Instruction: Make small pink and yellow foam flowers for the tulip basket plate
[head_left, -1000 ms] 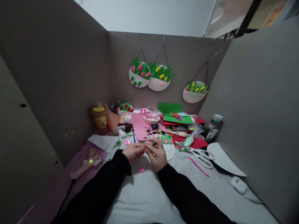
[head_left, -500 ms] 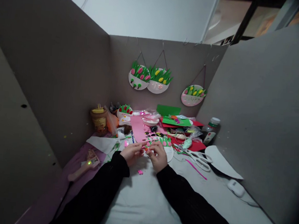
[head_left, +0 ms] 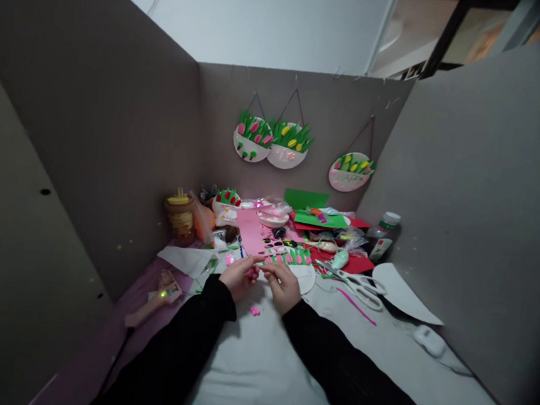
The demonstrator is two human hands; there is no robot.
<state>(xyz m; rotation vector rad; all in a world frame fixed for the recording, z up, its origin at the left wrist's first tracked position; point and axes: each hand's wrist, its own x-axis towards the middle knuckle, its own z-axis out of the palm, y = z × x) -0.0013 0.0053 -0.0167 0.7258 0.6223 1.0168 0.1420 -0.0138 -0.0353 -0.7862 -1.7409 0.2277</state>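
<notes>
Above the cloth in front of me, my left hand [head_left: 239, 279] is closed around a small pink piece [head_left: 250, 272], partly hidden by its fingers. My right hand [head_left: 284, 288] faces it, thumb and index finger pinched together; whatever they hold is too small to make out. The two hands' fingertips meet or nearly meet. Just behind them lies a paper plate craft [head_left: 305, 277] with green paper leaves and pink tulips, partly covered by my right hand. A tiny pink flower-shaped piece [head_left: 255, 311] rests on the cloth between my wrists.
White scissors [head_left: 361, 289] and a pink strip [head_left: 358, 308] lie to the right, near a white case [head_left: 428, 341]. A pink glue gun [head_left: 150, 308] is at left. Behind are a brown cup [head_left: 179, 223], a bottle [head_left: 383, 237] and pink paper [head_left: 249, 229]. Hanging plates [head_left: 287, 158] decorate the back panel.
An orange-red bit seen between my fingertips is no longer visible. My right hand has turned and lowered slightly, showing more of the plate craft, and a pink piece now shows in my left hand.
</notes>
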